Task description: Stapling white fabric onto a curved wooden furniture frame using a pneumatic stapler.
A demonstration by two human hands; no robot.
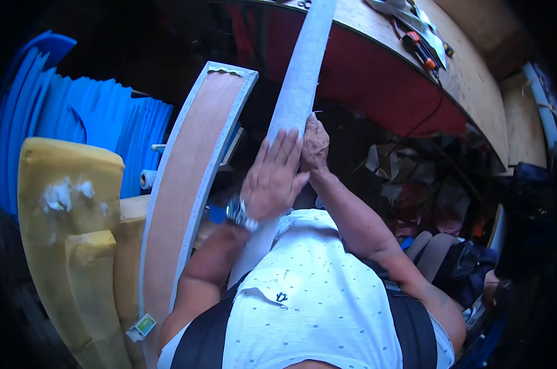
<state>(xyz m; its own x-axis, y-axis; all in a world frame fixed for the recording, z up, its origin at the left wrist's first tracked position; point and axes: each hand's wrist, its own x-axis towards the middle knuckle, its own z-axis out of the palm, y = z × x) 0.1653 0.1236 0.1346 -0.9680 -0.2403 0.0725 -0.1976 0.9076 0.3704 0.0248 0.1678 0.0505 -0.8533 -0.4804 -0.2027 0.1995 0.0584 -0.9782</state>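
Note:
A long narrow panel (300,77) wrapped in pale grey fabric slopes from my body up to the workbench edge. My left hand (272,175), with a metal watch on its wrist, lies flat on the fabric, fingers stretched out. On the panel's right edge, my right hand (315,144) is closed with its thumb upward; the fingers beneath are partly hidden. A second long panel (189,160) leans on the left, its brown board face bordered by folded grey fabric.
Yellow foam pieces (72,203) and blue sheets (106,114) stand at the left. Ahead, a wooden workbench (475,80) carries an orange-and-black tool (420,52), above hanging red cloth (370,86). Scraps litter the right side. A small green-and-white box (144,326) sits by the leaning panel.

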